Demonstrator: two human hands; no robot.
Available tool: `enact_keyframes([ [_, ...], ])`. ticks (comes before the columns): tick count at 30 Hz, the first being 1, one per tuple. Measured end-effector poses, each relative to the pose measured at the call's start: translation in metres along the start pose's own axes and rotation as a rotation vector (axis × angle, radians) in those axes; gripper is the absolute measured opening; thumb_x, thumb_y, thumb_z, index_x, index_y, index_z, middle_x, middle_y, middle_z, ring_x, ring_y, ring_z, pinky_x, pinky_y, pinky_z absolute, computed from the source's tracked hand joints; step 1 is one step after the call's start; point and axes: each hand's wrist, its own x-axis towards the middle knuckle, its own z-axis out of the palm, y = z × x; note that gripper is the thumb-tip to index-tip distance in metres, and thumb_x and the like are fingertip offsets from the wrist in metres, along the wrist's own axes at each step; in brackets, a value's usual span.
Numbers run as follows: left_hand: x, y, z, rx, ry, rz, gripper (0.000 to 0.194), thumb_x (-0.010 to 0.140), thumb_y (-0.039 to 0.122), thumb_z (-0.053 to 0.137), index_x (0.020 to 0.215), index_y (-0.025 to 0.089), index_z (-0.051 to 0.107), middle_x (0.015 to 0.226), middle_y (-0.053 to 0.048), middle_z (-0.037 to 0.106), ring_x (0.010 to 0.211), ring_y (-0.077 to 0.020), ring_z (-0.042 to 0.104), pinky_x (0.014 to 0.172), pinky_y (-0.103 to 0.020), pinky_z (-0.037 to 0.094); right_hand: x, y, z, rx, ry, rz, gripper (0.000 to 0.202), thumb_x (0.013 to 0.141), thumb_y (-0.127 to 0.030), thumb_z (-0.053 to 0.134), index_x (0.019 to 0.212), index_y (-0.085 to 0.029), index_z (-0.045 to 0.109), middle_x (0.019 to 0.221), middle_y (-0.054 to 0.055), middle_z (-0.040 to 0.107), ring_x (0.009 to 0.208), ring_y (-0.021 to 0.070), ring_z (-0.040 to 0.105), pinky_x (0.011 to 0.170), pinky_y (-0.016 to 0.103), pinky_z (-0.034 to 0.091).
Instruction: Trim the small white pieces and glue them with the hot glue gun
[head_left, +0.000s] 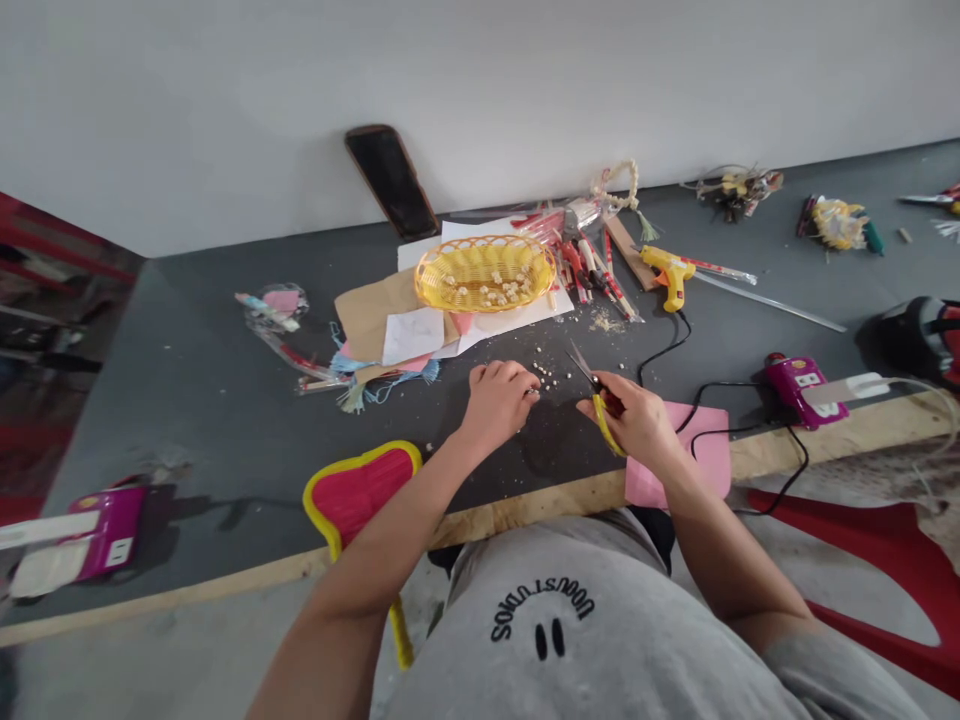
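Currently, the right hand [636,415] grips the scissors [598,395], fingers curled round the yellow handles, with the blades pointing away from the body over the worktop [247,480]. The left hand [499,402] is bent over the worktop to the left of the scissors, its fingers curled and close together; whether they pinch anything is too small to tell. Small pale bits [550,368] lie scattered between the two hands and just beyond them. Farther back, the yellow basket [484,274], holding more pale pieces, sits on white paper [517,322] and brown paper [375,312]. A folded white sheet [413,335] lies at its near left, above blue tassels [360,390]. Right of the basket are red-and-white packets and sticks [592,268], then the yellow glue gun [670,277], its black cord trailing toward the right hand. The phone [392,182] leans against the wall [247,120] behind the basket. Pink paper [679,455] lies partly under the right forearm at the wooden front edge, near a purple device [808,392]. A pink shape with a yellow border [363,490] is beside the left forearm, and another purple device [112,532] stands at the far left.
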Motion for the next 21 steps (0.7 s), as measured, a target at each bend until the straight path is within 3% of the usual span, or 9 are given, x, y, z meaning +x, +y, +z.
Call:
enact_keyframes([
  [4,0.010,0.012,0.010,0.061,0.023,-0.013,0.014,0.091,0.032,0.061,0.093,0.023,0.071,0.108,-0.007,0.070,0.108,-0.0292,0.055,0.094,-0.050,0.032,-0.002,-0.001,0.001,0.013,-0.012,-0.029,0.043,0.092,-0.050,0.060,0.112,-0.012,0.069,0.073,0.004,0.063,0.061,0.0148,0.058,0.059,0.024,0.044],
  [9,0.016,0.016,0.013,0.021,0.050,-0.038,0.018,0.094,0.027,0.056,0.087,0.022,0.071,0.105,-0.008,0.071,0.107,-0.0292,0.056,0.096,-0.052,0.032,-0.003,0.000,0.003,0.018,-0.037,-0.020,0.040,0.092,-0.049,0.061,0.112,-0.016,0.069,0.074,0.004,0.064,0.060,0.0143,0.057,0.058,0.024,0.043],
  [12,0.010,0.014,0.005,-0.204,0.105,-0.060,0.016,0.095,0.028,0.056,0.087,0.023,0.069,0.102,-0.006,0.071,0.106,-0.0259,0.059,0.098,-0.049,0.037,-0.003,-0.004,0.004,0.032,-0.054,-0.004,0.038,0.093,-0.048,0.060,0.114,-0.017,0.067,0.075,0.004,0.064,0.061,0.0145,0.057,0.058,0.024,0.044],
  [17,-0.009,0.008,-0.013,-0.715,0.216,-0.105,0.017,0.095,0.034,0.055,0.087,0.021,0.063,0.095,-0.004,0.067,0.092,-0.0184,0.062,0.087,-0.033,0.049,-0.005,-0.020,0.010,0.045,-0.132,-0.053,0.037,0.094,-0.048,0.059,0.116,-0.019,0.066,0.079,0.004,0.065,0.065,0.0153,0.058,0.060,0.026,0.045],
  [21,-0.021,0.009,-0.017,-0.867,0.264,-0.163,0.028,0.093,0.047,0.057,0.086,0.020,0.061,0.090,-0.004,0.064,0.084,-0.0169,0.061,0.079,-0.029,0.051,-0.005,-0.035,0.017,0.103,-0.155,-0.114,0.039,0.094,-0.048,0.059,0.118,-0.017,0.066,0.082,0.005,0.066,0.065,0.0146,0.058,0.060,0.025,0.045],
])
